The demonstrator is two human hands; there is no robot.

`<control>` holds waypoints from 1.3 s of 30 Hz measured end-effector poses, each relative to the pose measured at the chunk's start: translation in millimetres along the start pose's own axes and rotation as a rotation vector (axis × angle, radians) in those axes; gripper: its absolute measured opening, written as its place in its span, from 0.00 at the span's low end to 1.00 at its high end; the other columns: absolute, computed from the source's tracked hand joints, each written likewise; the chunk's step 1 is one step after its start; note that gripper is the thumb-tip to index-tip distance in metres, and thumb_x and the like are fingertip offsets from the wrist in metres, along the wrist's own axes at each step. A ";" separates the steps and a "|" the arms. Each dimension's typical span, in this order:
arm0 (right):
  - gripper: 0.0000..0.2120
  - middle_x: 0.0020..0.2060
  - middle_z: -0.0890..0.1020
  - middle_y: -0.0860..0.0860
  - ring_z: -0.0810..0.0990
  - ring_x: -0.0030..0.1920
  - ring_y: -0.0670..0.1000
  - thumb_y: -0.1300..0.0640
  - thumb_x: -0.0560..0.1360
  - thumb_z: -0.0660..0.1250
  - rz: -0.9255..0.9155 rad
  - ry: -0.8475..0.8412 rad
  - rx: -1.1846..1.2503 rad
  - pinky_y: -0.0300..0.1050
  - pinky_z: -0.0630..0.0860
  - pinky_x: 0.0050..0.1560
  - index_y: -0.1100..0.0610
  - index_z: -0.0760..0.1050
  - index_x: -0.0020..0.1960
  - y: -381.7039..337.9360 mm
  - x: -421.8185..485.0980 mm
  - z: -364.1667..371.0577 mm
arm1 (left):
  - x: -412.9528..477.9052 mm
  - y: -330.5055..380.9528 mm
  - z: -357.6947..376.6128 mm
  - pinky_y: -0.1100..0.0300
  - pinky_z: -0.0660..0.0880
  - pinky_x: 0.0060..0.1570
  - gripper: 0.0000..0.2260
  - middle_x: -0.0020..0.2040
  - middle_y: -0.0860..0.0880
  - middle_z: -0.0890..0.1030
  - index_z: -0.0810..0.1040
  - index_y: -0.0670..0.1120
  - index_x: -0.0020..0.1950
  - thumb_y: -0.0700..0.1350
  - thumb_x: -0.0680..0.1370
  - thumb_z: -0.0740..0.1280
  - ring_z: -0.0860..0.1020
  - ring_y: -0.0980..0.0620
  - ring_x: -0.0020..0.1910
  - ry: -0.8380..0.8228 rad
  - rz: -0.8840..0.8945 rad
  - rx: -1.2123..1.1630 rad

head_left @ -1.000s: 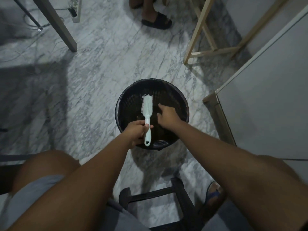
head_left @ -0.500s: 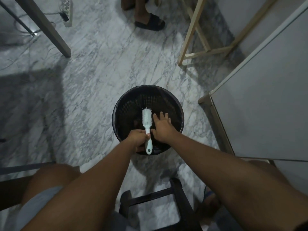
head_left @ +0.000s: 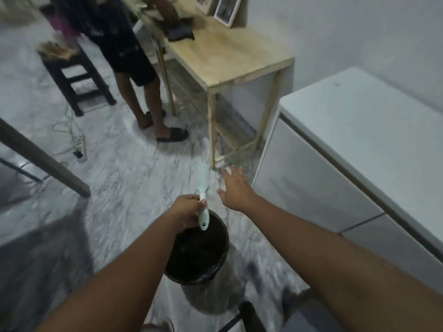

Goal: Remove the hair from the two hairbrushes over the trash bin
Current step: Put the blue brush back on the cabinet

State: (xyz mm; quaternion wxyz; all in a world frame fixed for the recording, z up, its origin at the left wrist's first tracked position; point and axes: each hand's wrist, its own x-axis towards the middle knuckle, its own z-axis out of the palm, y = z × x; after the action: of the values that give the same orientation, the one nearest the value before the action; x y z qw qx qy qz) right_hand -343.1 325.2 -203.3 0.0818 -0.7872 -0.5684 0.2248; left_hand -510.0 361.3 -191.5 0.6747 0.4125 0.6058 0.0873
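Head: left hand holds hairbrush over bin rim (right hand spread).

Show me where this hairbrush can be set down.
Bare: the white cabinet top on the right, and the near end of the wooden table, this side of the dark cloth. Crowded: its far end, with cloth and picture frame.

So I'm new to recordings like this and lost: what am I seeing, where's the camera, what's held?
No machine here: these are a person's two bare arms, filmed by a wide-angle camera on their head, looking forward and down. The left hand grips the handle of a pale mint plastic hairbrush close to a round black trash bin on the grey marble floor. The right hand is open, fingers spread, holding nothing. A light wooden table and a white cabinet stand to the right.
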 end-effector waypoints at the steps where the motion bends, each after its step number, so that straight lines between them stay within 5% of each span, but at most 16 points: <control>1: 0.35 0.79 0.50 0.62 0.44 0.79 0.66 0.49 0.81 0.63 0.020 0.031 0.014 0.60 0.50 0.78 0.57 0.50 0.80 2.5 -4.0 -24.4 | -11.4 22.1 8.8 0.52 0.77 0.37 0.07 0.51 0.40 0.79 0.79 0.40 0.56 0.39 0.79 0.68 0.79 0.44 0.44 -0.024 0.020 0.013; 6: 0.31 0.76 0.58 0.63 0.53 0.77 0.68 0.49 0.78 0.64 0.126 0.221 0.027 0.61 0.55 0.77 0.56 0.58 0.77 39.7 -28.3 -133.0 | -58.4 113.8 72.5 0.54 0.78 0.34 0.10 0.48 0.43 0.80 0.78 0.40 0.61 0.39 0.80 0.67 0.80 0.46 0.42 -0.153 0.139 0.133; 15: 0.34 0.78 0.52 0.64 0.48 0.77 0.70 0.48 0.80 0.62 0.526 0.385 0.032 0.61 0.52 0.77 0.59 0.52 0.79 178.5 -139.8 -235.8 | -113.4 170.6 260.7 0.51 0.77 0.38 0.04 0.50 0.43 0.79 0.79 0.40 0.52 0.38 0.81 0.65 0.78 0.48 0.45 -0.457 0.224 0.313; 25: 0.28 0.76 0.57 0.64 0.52 0.76 0.70 0.55 0.79 0.60 0.893 0.438 0.042 0.60 0.57 0.75 0.59 0.57 0.76 294.5 -271.9 -241.7 | -170.0 126.0 433.6 0.51 0.80 0.39 0.03 0.47 0.43 0.80 0.78 0.39 0.52 0.37 0.80 0.66 0.80 0.47 0.40 -0.731 0.231 0.555; 33: 0.30 0.73 0.60 0.65 0.56 0.74 0.69 0.59 0.76 0.62 1.009 0.449 0.112 0.60 0.60 0.74 0.61 0.56 0.76 342.5 -318.4 -232.2 | -176.9 89.1 517.2 0.54 0.81 0.37 0.04 0.43 0.42 0.80 0.78 0.39 0.45 0.39 0.78 0.69 0.80 0.47 0.38 -0.724 0.358 0.785; 39: 0.31 0.75 0.57 0.65 0.53 0.76 0.69 0.54 0.80 0.60 1.019 0.451 0.148 0.60 0.57 0.76 0.61 0.52 0.78 360.9 -334.9 -220.5 | -171.5 71.3 539.0 0.45 0.83 0.46 0.11 0.38 0.41 0.80 0.82 0.33 0.47 0.42 0.75 0.72 0.82 0.41 0.35 -0.660 0.528 0.942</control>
State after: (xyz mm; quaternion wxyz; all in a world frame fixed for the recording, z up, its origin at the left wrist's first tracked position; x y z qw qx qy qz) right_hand -19.4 -81.7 -59.4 0.1372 -0.9831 -0.0673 0.1012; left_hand -46.2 58.3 -56.5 0.5278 0.8060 0.2171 -0.1570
